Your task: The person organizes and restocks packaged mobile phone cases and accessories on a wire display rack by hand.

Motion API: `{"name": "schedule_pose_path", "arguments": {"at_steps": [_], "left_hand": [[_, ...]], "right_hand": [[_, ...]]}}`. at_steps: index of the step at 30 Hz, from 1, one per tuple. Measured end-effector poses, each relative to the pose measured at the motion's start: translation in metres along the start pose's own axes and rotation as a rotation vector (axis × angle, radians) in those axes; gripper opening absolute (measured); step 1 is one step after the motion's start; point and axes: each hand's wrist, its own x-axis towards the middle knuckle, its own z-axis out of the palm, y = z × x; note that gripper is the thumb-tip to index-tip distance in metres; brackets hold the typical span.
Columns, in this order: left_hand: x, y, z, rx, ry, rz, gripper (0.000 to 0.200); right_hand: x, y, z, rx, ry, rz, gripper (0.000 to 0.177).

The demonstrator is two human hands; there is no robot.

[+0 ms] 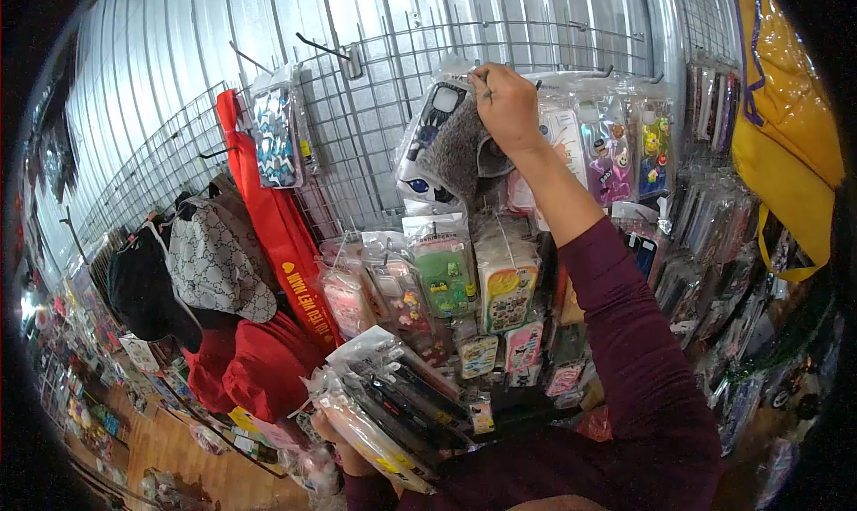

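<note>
My right hand point(507, 109) is raised to the wire rack, its fingers closed at the top edge of a packaged phone case point(439, 109) with a dark print and a blue eye motif. A grey fuzzy piece point(453, 149) hangs just below those fingers, covering part of the pack. Low in front of me, my left hand point(355, 456) is wrapped round the underside of a stack of phone cases in clear plastic sleeves point(388, 408). Most of its fingers are hidden by the stack.
More packaged cases, one of them green point(449, 279), hang below on the wire grid point(348, 127). To the left are a red sash point(268, 199), a patterned cap point(214, 252) and red caps point(272, 364). A yellow bag point(790, 136) hangs at right. Bare hooks point(321, 47) stick out above.
</note>
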Motion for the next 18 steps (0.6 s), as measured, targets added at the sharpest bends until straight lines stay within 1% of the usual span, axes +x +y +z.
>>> {"name": "schedule_pose_path", "arguments": {"at_steps": [4, 6, 8, 10, 11, 13, 14, 16, 18], "left_hand": [[-0.003, 0.002, 0.0, 0.008, 0.001, 0.001, 0.07], [-0.004, 0.002, 0.0, 0.01, 0.004, 0.002, 0.07], [-0.005, 0.001, 0.0, 0.011, 0.004, 0.004, 0.07], [-0.006, 0.0, 0.0, 0.005, 0.004, 0.004, 0.07], [-0.007, 0.001, 0.001, 0.004, 0.003, 0.002, 0.07], [-0.007, 0.0, 0.001, 0.001, 0.002, 0.001, 0.07], [-0.006, 0.0, 0.003, 0.002, 0.0, 0.001, 0.07], [-0.008, 0.001, 0.003, 0.006, -0.003, 0.005, 0.071], [-0.009, 0.002, 0.005, 0.013, -0.002, 0.005, 0.071]], "right_hand": [[0.017, 0.006, -0.007, 0.037, -0.053, 0.051, 0.008], [0.024, 0.007, -0.012, 0.06, -0.07, 0.13, 0.009], [0.023, 0.002, -0.013, 0.018, -0.077, 0.1, 0.01], [0.021, -0.003, -0.016, 0.035, -0.133, 0.201, 0.01], [0.015, -0.004, -0.014, 0.035, -0.136, 0.2, 0.01], [-0.004, -0.004, -0.007, -0.03, -0.253, 0.163, 0.01], [-0.01, -0.004, -0.007, -0.03, -0.252, 0.163, 0.01], [-0.018, -0.005, -0.009, 0.013, -0.152, 0.025, 0.009], [-0.02, -0.006, -0.009, 0.01, -0.135, 0.0, 0.008]]}}
